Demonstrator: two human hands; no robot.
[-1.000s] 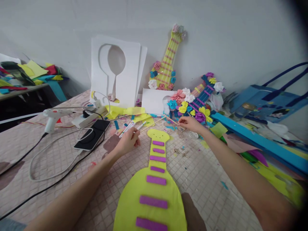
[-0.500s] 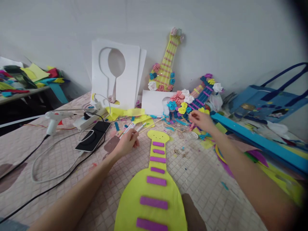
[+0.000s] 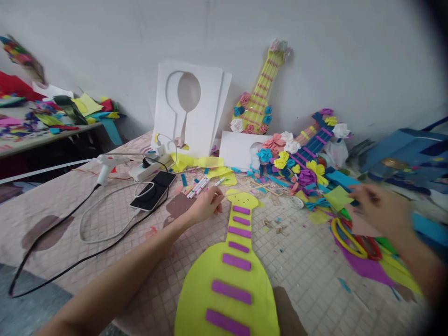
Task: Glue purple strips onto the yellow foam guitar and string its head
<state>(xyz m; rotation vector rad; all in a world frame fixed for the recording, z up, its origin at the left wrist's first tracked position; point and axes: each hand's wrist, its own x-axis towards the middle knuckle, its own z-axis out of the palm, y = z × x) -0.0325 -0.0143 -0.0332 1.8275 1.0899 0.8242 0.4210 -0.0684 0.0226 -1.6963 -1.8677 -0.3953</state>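
Note:
A yellow guitar-shaped cutout (image 3: 206, 266) lies in front of me, with purple strips across its neck and body and small dark holes in its head. Just left of the head, my left hand (image 3: 207, 204) is closed in a pinch. A thin pale stick (image 3: 245, 190) reaches right from its fingertips across the head; it could also be a thread. My right hand (image 3: 383, 210) is raised at the right with curled fingers, blurred. It hovers near a yellow-green paper square (image 3: 336, 199) and scissors with yellow handles (image 3: 350, 240); what it pinches is hidden.
Markers (image 3: 198, 187) lie beyond my left hand. At the left are a phone (image 3: 153, 191), a glue gun (image 3: 107, 168) and a power strip (image 3: 147, 170) with cables. Two flower-trimmed paper guitars (image 3: 259, 100) lean at the back. A blue bag (image 3: 402, 149) stands at the right.
My right hand has swung right, away from the paper flowers to above the scissors. My left hand has shifted slightly right, toward the cutout's head. The view has turned left.

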